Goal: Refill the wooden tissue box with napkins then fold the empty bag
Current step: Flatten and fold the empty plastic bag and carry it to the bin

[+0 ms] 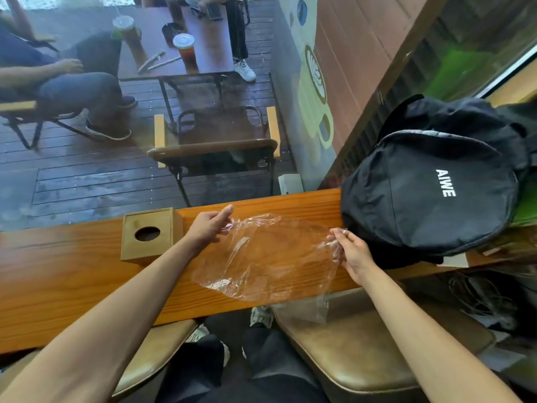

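Note:
A clear empty plastic bag (267, 257) is stretched flat over the wooden counter (72, 286), its lower corner hanging past the near edge. My left hand (210, 225) pinches the bag's upper left corner. My right hand (348, 251) pinches its right edge. The wooden tissue box (149, 234) stands closed to the left of my left hand, its round top hole looking dark with no napkin showing through.
A black backpack (430, 184) lies on the counter right beside my right hand. Two padded stools (363, 344) stand below the counter's near edge. Beyond the glass are a folding chair, a table with drinks and seated people.

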